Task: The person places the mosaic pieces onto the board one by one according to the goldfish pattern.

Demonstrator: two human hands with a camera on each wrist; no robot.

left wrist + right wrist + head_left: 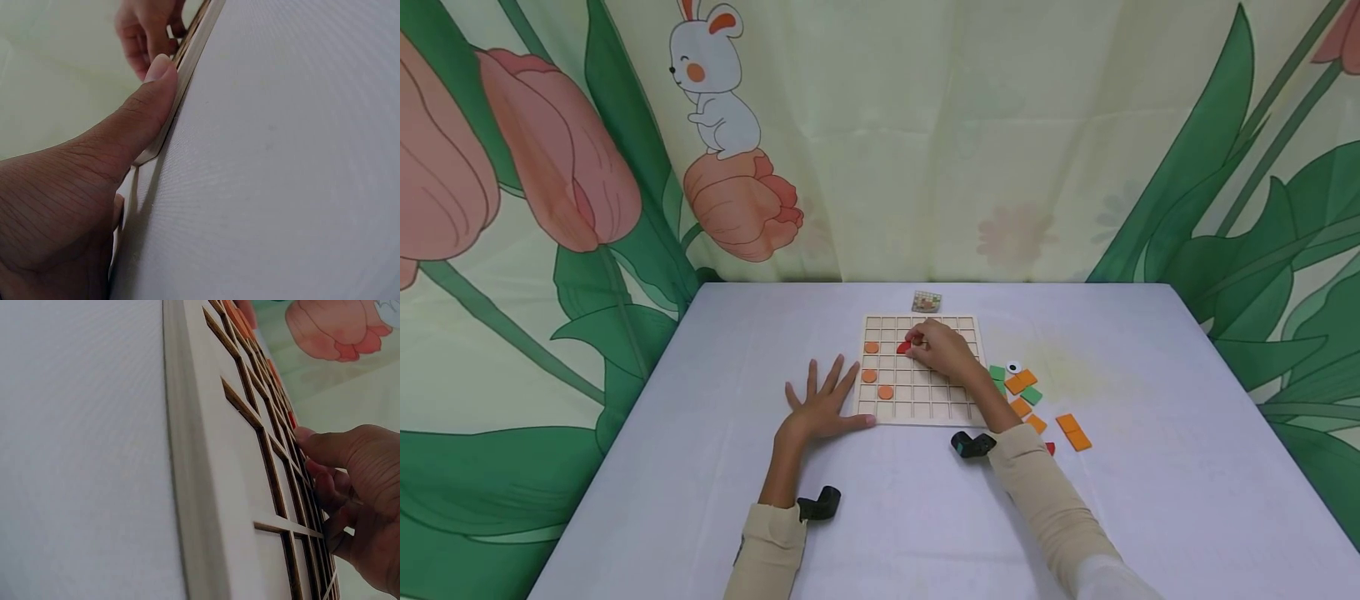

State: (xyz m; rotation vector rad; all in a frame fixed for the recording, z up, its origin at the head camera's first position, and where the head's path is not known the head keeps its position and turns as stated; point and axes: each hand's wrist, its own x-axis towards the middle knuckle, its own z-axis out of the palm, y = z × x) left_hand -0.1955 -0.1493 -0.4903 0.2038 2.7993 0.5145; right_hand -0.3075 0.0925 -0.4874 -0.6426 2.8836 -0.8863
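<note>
A wooden grid board [917,422] lies on the table, with several orange round pieces [886,392] in cells on its left side. Over the upper middle cells, my right hand [943,348] pinches a small red piece [903,348]; fingers hide part of its outline. In the right wrist view, a sliver of red [292,419] shows by the thumb tip. With fingers spread flat on the table, my left hand [822,410] lies at the board's left side. Its thumb [147,103] rests against the board's near-left corner.
Orange square pieces [1074,432], green pieces [1032,395] and a round white piece with a black dot [1013,367] lie right of the board. A red piece [1050,448] is partly behind the right sleeve. Behind the board lies a small patterned card [927,302].
</note>
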